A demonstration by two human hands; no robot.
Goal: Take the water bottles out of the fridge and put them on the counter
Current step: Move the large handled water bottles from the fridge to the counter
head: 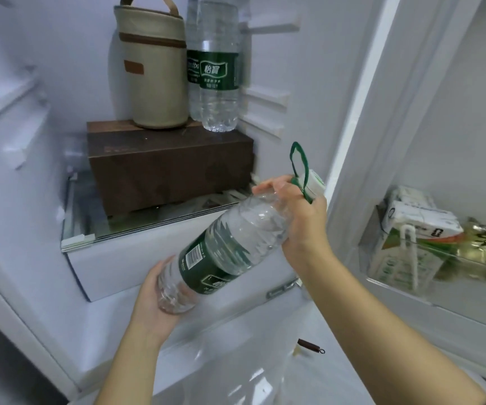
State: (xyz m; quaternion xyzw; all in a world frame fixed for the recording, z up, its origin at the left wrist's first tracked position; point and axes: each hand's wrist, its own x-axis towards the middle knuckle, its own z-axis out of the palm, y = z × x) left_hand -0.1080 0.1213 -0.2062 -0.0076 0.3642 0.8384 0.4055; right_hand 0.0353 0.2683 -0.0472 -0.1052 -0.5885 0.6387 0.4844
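bottle [230,249] tilted, R hand [300,217] round neck, L hand [154,302] cupping base

White fridge interior [46,54], glass shelf [148,226], open door [455,127] at right with clear bin [396,287], soft even light

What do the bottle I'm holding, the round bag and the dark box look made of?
The bottle: clear glossy plastic, see-through with ribbed walls. The round bag: matte beige fabric, probably canvas, with stitched brown trim. The dark box: matte brown, cardboard or wood; the look leaves it open.
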